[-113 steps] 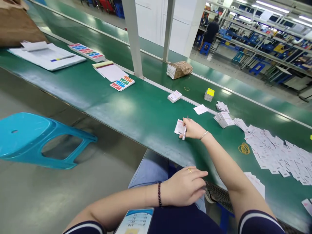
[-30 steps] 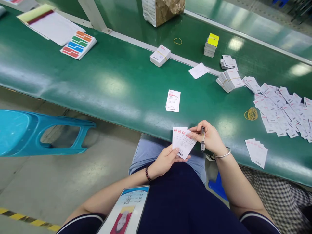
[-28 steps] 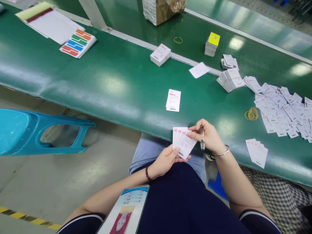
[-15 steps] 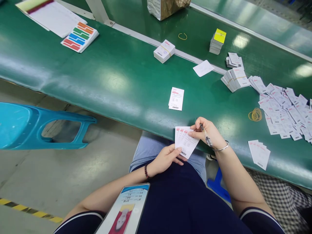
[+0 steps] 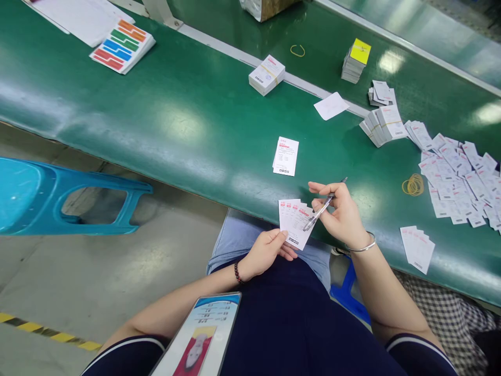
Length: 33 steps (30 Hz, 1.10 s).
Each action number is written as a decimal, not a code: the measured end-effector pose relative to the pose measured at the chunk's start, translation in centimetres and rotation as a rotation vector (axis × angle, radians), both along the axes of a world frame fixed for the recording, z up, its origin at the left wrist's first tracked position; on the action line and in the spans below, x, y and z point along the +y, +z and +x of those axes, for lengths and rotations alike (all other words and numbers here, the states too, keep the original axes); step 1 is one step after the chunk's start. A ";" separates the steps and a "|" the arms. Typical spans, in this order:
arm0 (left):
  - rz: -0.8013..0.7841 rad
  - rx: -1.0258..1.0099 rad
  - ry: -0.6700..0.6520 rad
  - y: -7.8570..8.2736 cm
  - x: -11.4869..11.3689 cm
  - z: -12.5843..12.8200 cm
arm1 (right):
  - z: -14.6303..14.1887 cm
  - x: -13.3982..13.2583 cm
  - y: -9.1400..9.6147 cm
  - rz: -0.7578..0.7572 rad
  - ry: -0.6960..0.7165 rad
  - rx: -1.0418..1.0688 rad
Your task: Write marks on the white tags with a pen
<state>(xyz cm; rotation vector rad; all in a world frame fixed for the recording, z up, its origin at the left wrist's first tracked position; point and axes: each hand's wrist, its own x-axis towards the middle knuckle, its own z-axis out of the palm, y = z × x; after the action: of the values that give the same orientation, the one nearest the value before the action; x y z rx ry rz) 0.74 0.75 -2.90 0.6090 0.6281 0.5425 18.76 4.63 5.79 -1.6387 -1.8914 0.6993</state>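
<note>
Several white printed cards (image 5: 294,222), fanned out, are pinched at their lower edge by my left hand (image 5: 266,249), thumb on top and fingers beneath. My right hand (image 5: 343,211) holds a clear-barrelled pen (image 5: 318,213) between thumb and fingers; its lower end lies over the right side of the fan. Just beyond on the green table is a small stack of similar cards (image 5: 286,156). To the right of my right wrist lies another small fan of cards (image 5: 417,248).
A large spread of loose cards (image 5: 456,177) covers the right side, beside rubber bands (image 5: 413,184). Banded card stacks (image 5: 267,74) and a yellow-topped stack (image 5: 356,60) stand farther back. Colourful-printed sheets (image 5: 123,46) lie left. A blue stool (image 5: 70,198) stands left of the table.
My right hand has let go of the cards' edge and moved slightly right. The pen has swung round so that its lower end now lies over the cards.
</note>
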 end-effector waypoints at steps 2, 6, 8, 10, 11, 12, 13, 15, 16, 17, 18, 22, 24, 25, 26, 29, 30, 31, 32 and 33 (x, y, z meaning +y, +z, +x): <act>-0.065 -0.018 0.020 0.1 0.1 0.1 | -0.2 -0.5 0.4 0.019 -0.029 0.029; -0.112 -0.021 0.040 0.1 0.1 0.3 | -0.9 -1.4 0.3 -0.019 0.087 0.071; -0.117 -0.022 0.044 0.2 0.2 0.4 | -1.4 -1.5 0.0 0.015 0.130 0.063; -0.126 -0.013 0.042 0.4 0.3 0.6 | -1.9 -1.5 -0.5 -0.002 0.110 0.110; -0.130 -0.002 0.041 0.6 0.4 0.6 | -2.2 -1.4 -0.7 -0.030 0.100 0.141; -0.132 0.012 0.035 0.8 0.5 0.6 | -2.4 -1.2 -0.9 -0.056 0.096 0.161; -0.131 0.024 0.030 1.0 0.6 0.6 | -2.6 -1.0 -1.1 -0.072 0.095 0.154; -0.133 0.034 0.018 1.2 0.7 0.5 | -2.9 -0.7 -1.3 -0.042 0.104 0.083; -0.137 0.034 0.016 1.3 0.8 0.5 | -3.1 -0.6 -1.4 -0.007 0.107 0.034; -0.145 0.034 0.014 1.4 0.8 0.4 | -3.3 -0.5 -1.5 0.028 0.113 0.000; -0.154 0.034 0.015 1.5 0.8 0.4 | -3.4 -0.4 -1.5 0.059 0.119 -0.023; -0.174 0.031 0.009 1.4 0.9 0.3 | -3.8 -0.3 -2.1 0.146 0.125 -0.068; -0.169 0.012 0.011 1.3 1.0 0.3 | -3.7 -0.3 -2.5 0.158 0.126 -0.084; -0.168 0.004 0.012 1.1 1.0 0.3 | -3.6 -0.4 -2.7 0.157 0.125 -0.089; -0.166 -0.005 0.014 1.0 1.0 0.4 | -3.5 -0.4 -3.0 0.156 0.124 -0.094; -0.149 -0.039 0.027 0.5 0.9 0.5 | -3.3 -0.5 -3.3 0.150 0.122 -0.102; -0.145 -0.047 0.029 0.3 0.7 0.5 | -3.3 -0.6 -3.4 0.156 0.126 -0.105; -0.141 -0.052 0.031 0.2 0.6 0.5 | -3.3 -0.7 -3.3 0.168 0.128 -0.108; -0.137 -0.052 0.031 0.1 0.4 0.5 | -3.4 -0.7 -3.3 0.177 0.123 -0.100; -0.131 -0.045 0.029 0.2 0.2 0.3 | -3.4 -0.8 -3.1 0.178 0.106 -0.078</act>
<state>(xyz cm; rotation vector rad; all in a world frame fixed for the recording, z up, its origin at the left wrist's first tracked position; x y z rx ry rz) 1.09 0.90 -2.74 0.4636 0.6257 0.5367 15.36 3.85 2.66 -1.4824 -2.0449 0.4988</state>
